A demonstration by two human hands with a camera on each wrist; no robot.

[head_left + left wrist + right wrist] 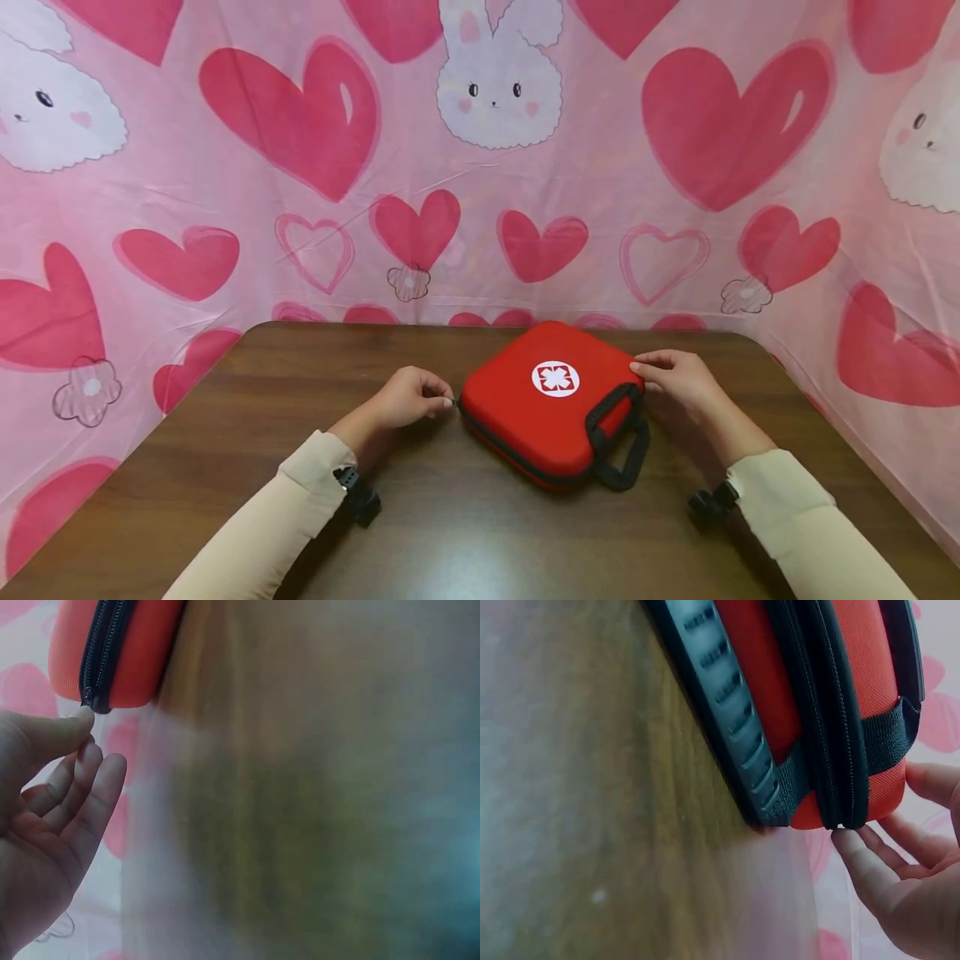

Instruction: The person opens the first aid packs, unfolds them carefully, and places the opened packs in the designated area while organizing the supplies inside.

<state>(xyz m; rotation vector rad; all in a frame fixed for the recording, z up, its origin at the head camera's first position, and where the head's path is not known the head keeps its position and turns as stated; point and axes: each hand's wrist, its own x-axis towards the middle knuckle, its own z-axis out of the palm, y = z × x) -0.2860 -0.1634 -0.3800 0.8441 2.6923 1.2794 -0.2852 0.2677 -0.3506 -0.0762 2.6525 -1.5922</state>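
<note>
A red first-aid case (517, 375) with a white round emblem lies closed and turned at an angle on the table. At its left corner, my left hand (408, 398) pinches the zipper pull between thumb and forefinger. The left wrist view shows the black zipper (105, 645) running down to those fingertips, which largely cover the pull. My right hand (678, 379) grips the case's right corner. In the right wrist view, the fingers (866, 874) touch the corner beside the zipper band. Two black carrying handles (633, 458) stick out from the front right side.
The brown wooden table (315, 358) has rounded far corners. Behind it and along both sides hangs a pink cloth (450, 167) printed with hearts and rabbits. A small black camera is strapped to each wrist, below the rolled beige sleeves.
</note>
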